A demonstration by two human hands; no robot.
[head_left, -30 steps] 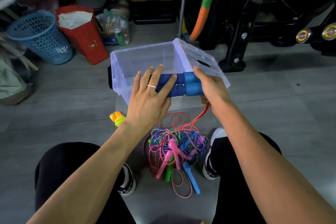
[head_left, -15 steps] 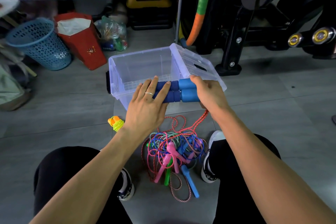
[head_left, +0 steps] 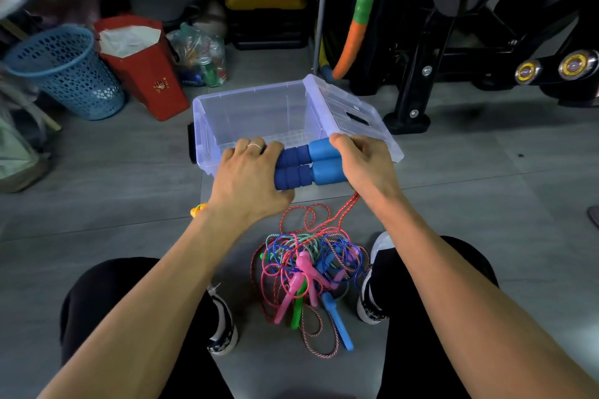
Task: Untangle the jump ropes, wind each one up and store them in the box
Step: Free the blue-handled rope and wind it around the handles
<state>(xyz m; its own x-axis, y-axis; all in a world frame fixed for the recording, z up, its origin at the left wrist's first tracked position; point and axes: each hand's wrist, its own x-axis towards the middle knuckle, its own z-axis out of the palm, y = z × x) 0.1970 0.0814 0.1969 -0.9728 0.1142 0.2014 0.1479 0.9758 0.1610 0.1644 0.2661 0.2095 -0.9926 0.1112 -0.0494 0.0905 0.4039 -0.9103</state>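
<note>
The person holds two blue handles (head_left: 309, 165) side by side, just at the near rim of the clear plastic box (head_left: 256, 113), which stands open on the grey floor with its lid (head_left: 353, 113) hanging at the right side. The left hand (head_left: 249, 178) has its fingers curled over the dark foam ends of the handles, and the right hand (head_left: 366, 165) grips the lighter blue ends, so both hands are closed around the same pair. A red speckled rope (head_left: 340, 217) runs from under the right hand down to the tangled pile (head_left: 311, 272) between the person's shoes. In this pile I see pink, green and blue handles and several cords crossing each other; how many ropes there are I cannot tell. The box looks to have nothing inside. To my judgement the task is only at its beginning: the handles of one rope are gathered, but its cord is not yet pulled free of the pile and not wound, and no rope is stored. All the other ropes are left to separate, wind and put in the box.
</note>
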